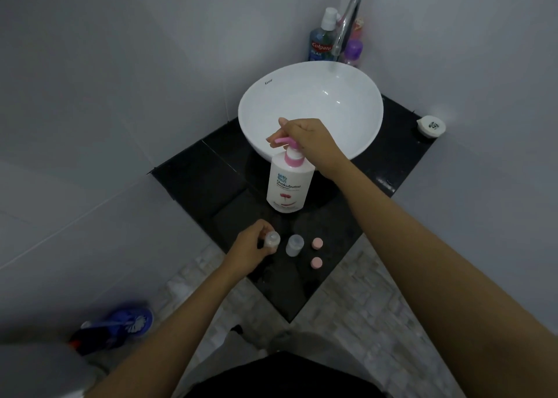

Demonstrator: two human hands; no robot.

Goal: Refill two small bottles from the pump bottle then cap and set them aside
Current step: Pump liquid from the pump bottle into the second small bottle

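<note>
While L hand (252, 246) grips small bottle (271, 240), R hand (305, 139) on pump bottle (288, 183)

Counts around the white ceramic basin (311, 108)

One white pump bottle with a pink pump (288, 180), two small clear plastic bottles (271, 241) (294, 245) and two round pink caps (317, 243) (316, 262) sit in front of the basin; two hands (305, 138) (250, 245) are in view; three bottles (322, 40) (353, 52) (358, 26) stand behind the basin.

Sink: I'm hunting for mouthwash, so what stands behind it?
Behind the sink, by the tap, stand a blue Colgate bottle and a purple bottle. Their bases and anything lower are hidden by the rim.
</note>
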